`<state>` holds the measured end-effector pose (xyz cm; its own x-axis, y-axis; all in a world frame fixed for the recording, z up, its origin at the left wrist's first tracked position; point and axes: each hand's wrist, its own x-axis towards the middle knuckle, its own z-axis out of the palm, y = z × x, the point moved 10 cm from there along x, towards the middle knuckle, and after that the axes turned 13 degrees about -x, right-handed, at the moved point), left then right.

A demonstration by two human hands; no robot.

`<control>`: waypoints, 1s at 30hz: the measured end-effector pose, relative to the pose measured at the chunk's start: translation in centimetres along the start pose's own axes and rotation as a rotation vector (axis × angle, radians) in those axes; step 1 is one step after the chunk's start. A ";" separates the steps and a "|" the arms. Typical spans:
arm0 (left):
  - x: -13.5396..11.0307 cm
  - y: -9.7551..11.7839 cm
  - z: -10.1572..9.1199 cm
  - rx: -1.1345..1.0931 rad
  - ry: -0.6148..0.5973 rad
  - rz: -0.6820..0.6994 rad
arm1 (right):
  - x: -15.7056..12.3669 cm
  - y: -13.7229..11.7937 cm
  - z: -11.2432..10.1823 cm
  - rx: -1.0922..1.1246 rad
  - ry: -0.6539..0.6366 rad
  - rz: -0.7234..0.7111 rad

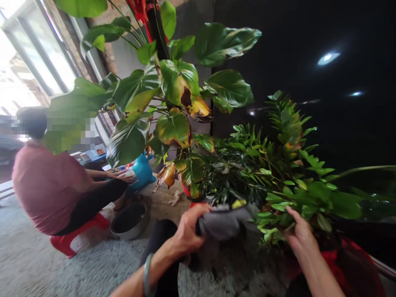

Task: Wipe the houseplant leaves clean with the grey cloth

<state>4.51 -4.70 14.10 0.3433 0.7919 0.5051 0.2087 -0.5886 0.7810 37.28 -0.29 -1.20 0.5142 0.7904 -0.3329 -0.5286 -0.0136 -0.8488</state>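
Note:
My left hand (pixel 191 229), with a pale bangle on its wrist, is closed around a dark grey cloth (pixel 223 224). The cloth is bunched and blurred, with a yellow-green patch at its top. To the right, my right hand (pixel 300 234) reaches in at the lower leaves of a green potted plant (pixel 286 194). One digit is stretched up and apart among the leaves, while the other fingers are partly hidden behind foliage. Between my hands, leaves of the plant hang close to the cloth's right end.
A tall broad-leaved plant (pixel 176 123) with browned, yellowed leaves stands ahead. At left a person (pixel 51 185) sits on a red stool (pixel 66 239), beside a grey basin (pixel 129 220) and a blue object (pixel 141 171). A glossy black wall (pixel 303 45) backs the plants.

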 end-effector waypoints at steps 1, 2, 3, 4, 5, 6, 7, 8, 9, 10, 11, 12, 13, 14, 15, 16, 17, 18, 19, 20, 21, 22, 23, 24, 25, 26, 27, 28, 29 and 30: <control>0.9 0.5 -2.7 0.034 0.160 -0.021 | 0.1 0.0 -0.1 -0.007 0.011 -0.002; 1.8 0.7 -5.3 0.077 0.318 -0.054 | 0.2 0.1 -0.3 -0.012 0.029 0.002; 2.6 0.9 -7.4 0.113 0.462 -0.080 | 0.2 0.2 -0.4 -0.013 0.051 0.009; 3.1 0.8 -8.9 0.140 0.579 -0.108 | 0.2 0.2 -0.2 -0.014 0.054 0.011; 3.4 0.3 -9.6 0.155 0.653 -0.140 | 0.1 0.3 0.0 -0.014 0.056 0.015; 3.5 -0.5 -9.5 0.157 0.681 -0.182 | 0.0 0.4 0.1 -0.015 0.060 0.027; 3.3 -1.5 -8.7 0.150 0.661 -0.237 | -0.2 0.5 0.3 -0.019 0.066 0.044; 2.7 -2.8 -7.5 0.136 0.601 -0.300 | -0.4 0.7 0.4 -0.027 0.068 0.060; 1.9 -4.0 -5.9 0.118 0.518 -0.365 | -0.6 0.7 0.5 -0.036 0.068 0.074; 0.8 -4.9 -4.3 0.096 0.427 -0.422 | -0.8 0.8 0.5 -0.044 0.067 0.088; -0.4 -5.4 -3.1 0.071 0.350 -0.454 | -0.9 0.8 0.6 -0.050 0.067 0.098; -1.4 -5.5 -2.4 0.049 0.302 -0.465 | -1.1 0.7 0.6 -0.052 0.064 0.103; -2.0 -5.1 -2.4 0.034 0.292 -0.454 | -1.1 0.6 0.6 -0.048 0.068 0.105; -2.1 -4.3 -3.2 0.028 0.321 -0.420 | -1.2 0.5 0.6 -0.038 0.077 0.106; -1.8 -3.3 -4.6 0.035 0.385 -0.370 | -1.2 0.4 0.5 -0.023 0.088 0.105; -1.1 -2.2 -6.4 0.053 0.470 -0.307 | -1.1 0.4 0.4 -0.004 0.103 0.103; -0.2 -1.1 -8.3 0.080 0.562 -0.240 | -1.1 0.4 0.4 0.016 0.112 0.101; 0.9 -0.2 -10.0 0.114 0.643 -0.182 | -1.0 0.4 0.5 0.032 0.115 0.103; 2.0 0.3 -11.3 0.146 0.703 -0.134 | -0.9 0.5 0.7 0.042 0.110 0.105; 3.1 0.3 -12.1 0.171 0.742 -0.110 | -0.8 0.6 0.8 0.045 0.102 0.107; 4.0 -0.2 -12.4 0.186 0.751 -0.116 | -0.7 0.6 0.9 0.043 0.099 0.107; 4.6 -1.4 -12.2 0.195 0.735 -0.158 | -0.7 0.7 1.0 0.037 0.102 0.108; 4.7 -2.9 -11.5 0.199 0.698 -0.236 | -0.7 0.7 0.9 0.029 0.110 0.112; 4.2 -4.8 -10.5 0.204 0.647 -0.335 | -0.7 0.8 0.8 0.019 0.122 0.124; 3.2 -6.6 -9.2 0.210 0.589 -0.443 | -0.8 0.8 0.7 0.010 0.132 0.137; 1.6 -8.2 -7.9 0.214 0.536 -0.542 | -0.9 0.9 0.6 0.001 0.137 0.148; -0.1 -9.3 -6.8 0.216 0.496 -0.606 | -1.0 0.8 0.5 -0.006 0.138 0.150; -1.7 -9.9 -5.8 0.203 0.459 -0.640 | -1.0 0.7 0.4 -0.011 0.137 0.144; -3.1 -10.0 -5.0 0.182 0.429 -0.649 | -1.0 0.6 0.3 -0.014 0.131 0.132; -4.1 -9.7 -4.7 0.164 0.420 -0.642 | -1.0 0.4 0.1 -0.015 0.128 0.116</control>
<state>-3.21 -1.45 6.21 -0.2585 0.9613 0.0951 0.3931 0.0147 0.9194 36.47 -1.03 -1.17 0.5327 0.6983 -0.4781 -0.5797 -0.1104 -0.8073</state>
